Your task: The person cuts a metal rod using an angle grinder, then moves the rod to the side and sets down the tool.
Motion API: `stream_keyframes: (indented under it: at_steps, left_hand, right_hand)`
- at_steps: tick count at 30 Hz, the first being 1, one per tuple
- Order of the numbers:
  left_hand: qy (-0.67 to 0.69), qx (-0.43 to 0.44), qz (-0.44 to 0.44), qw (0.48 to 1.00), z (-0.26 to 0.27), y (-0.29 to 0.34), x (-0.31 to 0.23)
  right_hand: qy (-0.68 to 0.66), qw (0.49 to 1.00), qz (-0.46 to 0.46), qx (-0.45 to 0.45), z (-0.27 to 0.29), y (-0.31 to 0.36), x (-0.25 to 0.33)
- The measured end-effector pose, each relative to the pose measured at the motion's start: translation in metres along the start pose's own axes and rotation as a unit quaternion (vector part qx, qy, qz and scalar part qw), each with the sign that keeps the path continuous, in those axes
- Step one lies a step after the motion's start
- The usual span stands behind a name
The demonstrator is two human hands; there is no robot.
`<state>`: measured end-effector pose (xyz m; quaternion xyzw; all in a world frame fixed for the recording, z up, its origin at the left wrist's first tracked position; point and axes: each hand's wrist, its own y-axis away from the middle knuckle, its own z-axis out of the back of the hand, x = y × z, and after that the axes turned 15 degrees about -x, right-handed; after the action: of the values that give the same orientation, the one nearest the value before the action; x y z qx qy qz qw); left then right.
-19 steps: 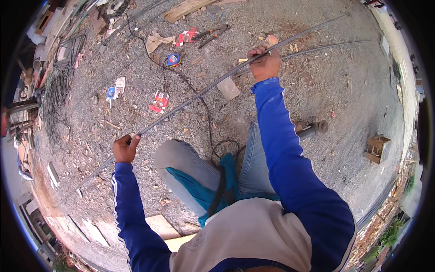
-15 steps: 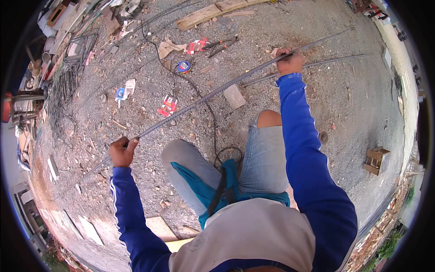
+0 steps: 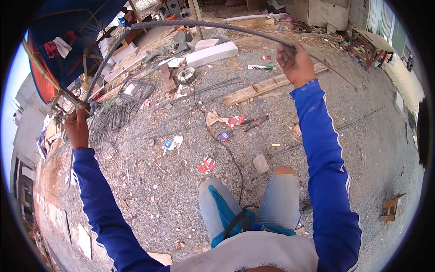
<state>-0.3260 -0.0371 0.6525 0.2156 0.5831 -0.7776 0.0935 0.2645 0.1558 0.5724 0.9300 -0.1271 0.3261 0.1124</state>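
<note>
A long ribbed steel bar (image 3: 213,25) is raised in front of me, arching across the far part of the view from hand to hand. My left hand (image 3: 78,126) grips it at the far left, thumb up; a thin end runs down below that hand. My right hand (image 3: 297,65) holds it at the upper right, between thumb and loosely curled fingers, palm partly showing. Beyond that hand the bar's other end slants down to the right. A second bar (image 3: 342,130) lies on the gravel, partly hidden behind my right forearm.
On the gravel lie a wooden plank (image 3: 253,92), pliers-like cutters (image 3: 257,123), a blue tape measure (image 3: 224,136), a grey block (image 3: 261,164) and a black cable (image 3: 233,158). Bent steel frames (image 3: 120,104) pile up at left. A wooden table (image 3: 374,43) stands far right.
Both hands have lifted the steel bar up and away from me, from above my knees to the far part of the view. My right-hand fingers have loosened. The view has tilted up.
</note>
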Motion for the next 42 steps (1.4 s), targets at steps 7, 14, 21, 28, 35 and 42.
stream_keyframes:
  at_steps: [7,14,21,28,35,42]
  left_hand:
    - [-0.015,-0.146,-0.024,0.989,0.065,-0.118,-0.033]
    - [0.035,-0.040,-0.029,0.998,0.037,-0.013,0.047]
    - [0.022,0.256,-0.103,0.961,-0.007,0.186,0.097]
    - [-0.158,0.631,-0.077,0.756,-0.053,0.363,0.085]
    - [-0.109,0.697,-0.015,0.709,-0.061,0.554,0.143]
    - [-0.126,0.673,0.083,0.724,0.021,0.631,0.157]
  right_hand:
    - [-0.014,0.984,0.047,0.173,-0.097,0.047,0.033]
    - [-0.001,0.999,0.026,0.040,-0.070,0.043,-0.038]
    - [-0.122,0.970,-0.046,-0.203,0.085,-0.002,-0.143]
    - [-0.099,0.868,-0.132,-0.468,0.273,-0.022,-0.204]
    - [-0.097,0.885,-0.175,-0.421,0.369,-0.013,-0.240]
    - [-0.087,0.909,-0.123,-0.387,0.362,-0.035,-0.254]
